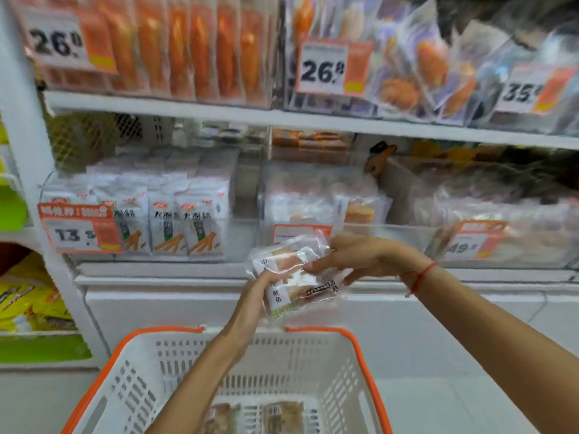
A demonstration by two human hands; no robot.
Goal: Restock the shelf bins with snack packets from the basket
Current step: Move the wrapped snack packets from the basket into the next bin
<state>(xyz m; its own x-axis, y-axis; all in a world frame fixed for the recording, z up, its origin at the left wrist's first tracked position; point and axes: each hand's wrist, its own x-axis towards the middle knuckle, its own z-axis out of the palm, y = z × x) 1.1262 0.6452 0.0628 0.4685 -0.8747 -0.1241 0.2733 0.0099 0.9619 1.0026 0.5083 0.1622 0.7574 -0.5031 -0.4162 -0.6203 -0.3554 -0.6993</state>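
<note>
Both my hands hold clear snack packets point(293, 274) with brown contents and white labels, in front of the lower shelf edge. My left hand point(260, 296) grips the stack from below. My right hand point(354, 258) pinches the top packet from the right, a red string round its wrist. Directly behind stands the clear shelf bin point(313, 202) with similar packets and an orange price tag. Below is the white basket point(341, 380) with orange rim, and a few more packets point(282, 416) lie on its bottom.
To the left a bin of white packets point(175, 220) carries a 13.5 tag; to the right a bin point(501, 223) is tagged 49.8. The upper shelf holds orange packets point(194, 48) and mixed bags point(423, 61). Yellow bags point(28, 296) sit far left.
</note>
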